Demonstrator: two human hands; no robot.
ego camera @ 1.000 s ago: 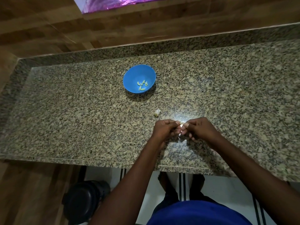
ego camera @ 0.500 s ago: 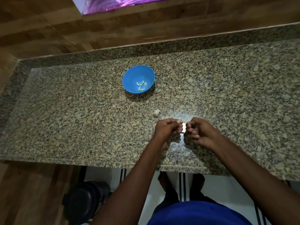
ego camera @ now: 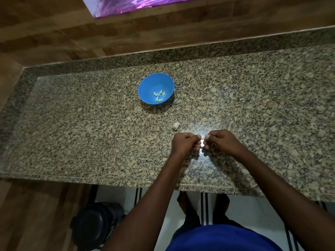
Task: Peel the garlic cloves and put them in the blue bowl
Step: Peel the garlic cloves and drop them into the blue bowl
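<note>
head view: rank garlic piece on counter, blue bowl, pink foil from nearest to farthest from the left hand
From the left hand:
1. Garlic piece, on the counter just beyond the hand.
2. Blue bowl, farther back, slightly left.
3. Pink foil, at the top edge, past the counter.

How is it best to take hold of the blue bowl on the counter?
Grip the bowl by its rim, coming from above on the near side. It stands upright and open, its walls are bare, and the cloves lie low inside, clear of the rim.
</note>
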